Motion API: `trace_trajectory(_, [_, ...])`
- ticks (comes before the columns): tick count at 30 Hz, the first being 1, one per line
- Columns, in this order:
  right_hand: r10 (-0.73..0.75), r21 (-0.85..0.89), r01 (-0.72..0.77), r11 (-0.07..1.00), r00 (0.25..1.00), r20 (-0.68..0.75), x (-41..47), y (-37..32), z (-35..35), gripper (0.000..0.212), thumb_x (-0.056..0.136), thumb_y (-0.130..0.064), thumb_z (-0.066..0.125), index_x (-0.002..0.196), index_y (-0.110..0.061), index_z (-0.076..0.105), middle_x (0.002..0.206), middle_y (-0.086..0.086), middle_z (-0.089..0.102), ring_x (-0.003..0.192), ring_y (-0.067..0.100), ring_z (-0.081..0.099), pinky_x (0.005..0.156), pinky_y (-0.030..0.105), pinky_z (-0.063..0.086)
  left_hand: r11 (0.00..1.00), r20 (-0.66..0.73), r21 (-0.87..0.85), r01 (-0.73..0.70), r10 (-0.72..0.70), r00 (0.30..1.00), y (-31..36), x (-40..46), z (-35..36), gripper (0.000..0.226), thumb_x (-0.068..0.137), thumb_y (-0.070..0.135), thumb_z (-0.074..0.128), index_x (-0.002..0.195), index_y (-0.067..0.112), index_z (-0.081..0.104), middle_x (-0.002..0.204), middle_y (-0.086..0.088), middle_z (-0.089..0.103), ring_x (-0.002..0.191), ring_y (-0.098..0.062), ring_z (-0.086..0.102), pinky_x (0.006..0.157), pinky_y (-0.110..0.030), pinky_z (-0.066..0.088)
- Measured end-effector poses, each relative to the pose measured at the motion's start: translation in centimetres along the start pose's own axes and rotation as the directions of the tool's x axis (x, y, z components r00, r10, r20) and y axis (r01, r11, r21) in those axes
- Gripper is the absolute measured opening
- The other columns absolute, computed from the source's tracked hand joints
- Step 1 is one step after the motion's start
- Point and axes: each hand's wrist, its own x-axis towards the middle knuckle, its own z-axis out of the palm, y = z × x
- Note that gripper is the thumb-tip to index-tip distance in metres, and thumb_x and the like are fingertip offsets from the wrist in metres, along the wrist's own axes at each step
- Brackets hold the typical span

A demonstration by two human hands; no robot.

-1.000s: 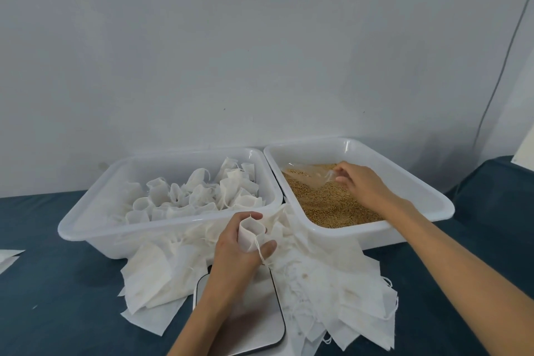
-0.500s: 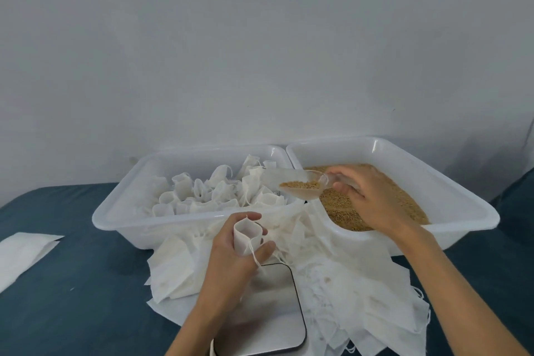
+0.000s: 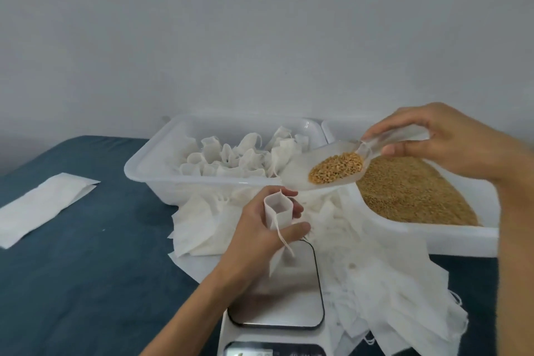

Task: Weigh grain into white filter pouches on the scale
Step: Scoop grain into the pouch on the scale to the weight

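My left hand (image 3: 254, 228) holds an open white filter pouch (image 3: 278, 211) upright above the scale (image 3: 283, 306), its string hanging down. My right hand (image 3: 450, 141) grips the handle of a clear plastic scoop (image 3: 326, 170) loaded with golden grain (image 3: 336, 172). The scoop hovers just above and to the right of the pouch's mouth. A white tub (image 3: 433, 237) at the right holds loose grain (image 3: 410, 193). The scale's display at the bottom edge is only partly in view.
A second white tub (image 3: 150, 170) at the back left holds several pouches standing open. A heap of flat empty pouches (image 3: 390, 283) lies around the scale. One flat white pouch (image 3: 43, 205) lies alone at the left on the blue cloth. A grey wall stands behind.
My right hand lifted the scoop full of grain out of the tub and carried it left toward the pouch. The camera moved nearer and turned left; my left hand kept the pouch open.
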Motion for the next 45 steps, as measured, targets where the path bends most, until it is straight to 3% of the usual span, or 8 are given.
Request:
trace_trajectory(7, [-0.002, -0.095, 0.004, 0.995, 1.0, 0.023, -0.3, -0.1, 0.2, 0.032, 0.079, -0.023, 0.078, 0.097, -0.048, 0.07, 0.105, -0.024, 0.068, 0.108, -0.004, 0.056, 0.098, 0.032, 0.036, 0.997, 0.023, 0.07, 0.014, -0.016, 1.0, 0.2, -0.6, 1.0, 0.034, 0.082, -0.006, 0.083, 0.11, 0.004, 0.065, 0.099, -0.013, 0.072, 0.089, -0.017, 0.071, 0.08, -0.026, 0.057])
trace_trajectory(12, [0.028, -0.161, -0.02, 0.987, 0.999, 0.046, -0.6, -0.3, 0.0, 0.033, 0.08, -0.022, 0.08, 0.1, -0.047, 0.074, 0.109, -0.021, 0.068, 0.113, 0.011, 0.058, 0.104, 0.04, 0.038, 0.997, 0.014, 0.051, 0.053, -0.054, 0.998, 0.4, -0.8, 1.4, 0.043, 0.082, -0.01, 0.081, 0.118, 0.006, 0.066, 0.101, -0.012, 0.071, 0.096, -0.012, 0.072, 0.084, -0.025, 0.059])
trace_trajectory(17, [0.033, -0.21, -0.025, 0.977, 0.999, 0.033, -1.1, -0.7, 0.1, 0.034, 0.08, -0.023, 0.081, 0.1, -0.05, 0.072, 0.108, -0.022, 0.065, 0.112, 0.013, 0.056, 0.093, 0.036, 0.037, 0.993, 0.019, 0.087, 0.073, -0.075, 0.997, 0.4, -1.0, 1.6, 0.044, 0.083, -0.004, 0.083, 0.119, 0.013, 0.065, 0.104, -0.013, 0.071, 0.101, -0.023, 0.072, 0.088, -0.026, 0.057])
trace_trajectory(22, [0.006, -0.288, -0.004, 0.958, 1.0, 0.008, -1.5, -1.6, 0.1, 0.031, 0.079, -0.03, 0.08, 0.101, -0.05, 0.072, 0.106, -0.018, 0.066, 0.117, 0.022, 0.052, 0.109, 0.051, 0.034, 0.993, 0.037, 0.093, 0.074, -0.077, 0.996, 0.5, -1.1, 1.5, 0.048, 0.081, 0.001, 0.087, 0.122, 0.012, 0.064, 0.106, -0.01, 0.073, 0.097, -0.019, 0.072, 0.092, -0.031, 0.057])
trace_trajectory(28, [-0.035, -0.315, 0.028, 0.949, 0.999, -0.016, -1.6, -2.4, 0.3, 0.031, 0.078, -0.03, 0.081, 0.099, -0.05, 0.071, 0.103, -0.017, 0.066, 0.109, 0.017, 0.055, 0.113, 0.05, 0.028, 0.99, 0.031, 0.118, 0.081, -0.085, 0.996, 0.6, -1.2, 1.6, 0.05, 0.08, 0.008, 0.086, 0.123, 0.017, 0.062, 0.112, -0.015, 0.073, 0.103, -0.035, 0.071, 0.091, -0.04, 0.058])
trace_trajectory(31, [-0.047, -0.328, 0.035, 0.944, 0.998, -0.029, -1.5, -2.6, 0.6, 0.031, 0.078, -0.03, 0.081, 0.097, -0.052, 0.07, 0.103, -0.017, 0.066, 0.105, 0.014, 0.053, 0.109, 0.041, 0.023, 0.99, 0.026, 0.117, 0.076, -0.08, 0.996, 0.5, -1.2, 1.6, 0.051, 0.076, 0.014, 0.086, 0.121, 0.017, 0.063, 0.11, -0.013, 0.073, 0.098, -0.03, 0.072, 0.09, -0.037, 0.058])
trace_trajectory(36, [-0.039, -0.355, 0.025, 0.935, 0.999, -0.031, -1.4, -2.7, 0.8, 0.029, 0.079, -0.03, 0.081, 0.102, -0.046, 0.073, 0.105, -0.014, 0.067, 0.107, 0.016, 0.055, 0.111, 0.046, 0.024, 0.987, 0.021, 0.143, 0.078, -0.082, 0.996, 0.3, -1.1, 1.5, 0.05, 0.076, 0.019, 0.085, 0.121, 0.02, 0.064, 0.11, -0.01, 0.075, 0.102, -0.033, 0.071, 0.091, -0.041, 0.058])
trace_trajectory(45, [-0.02, -0.371, 0.005, 0.929, 0.999, -0.037, -1.5, -3.1, 1.0, 0.028, 0.081, -0.03, 0.08, 0.103, -0.046, 0.072, 0.102, -0.017, 0.064, 0.108, 0.014, 0.052, 0.109, 0.041, 0.019, 0.982, -0.002, 0.169, 0.083, -0.084, 0.996, 0.0, -1.0, 1.5, 0.05, 0.073, 0.024, 0.085, 0.119, 0.025, 0.064, 0.113, -0.003, 0.076, 0.102, -0.029, 0.073, 0.097, -0.046, 0.057])
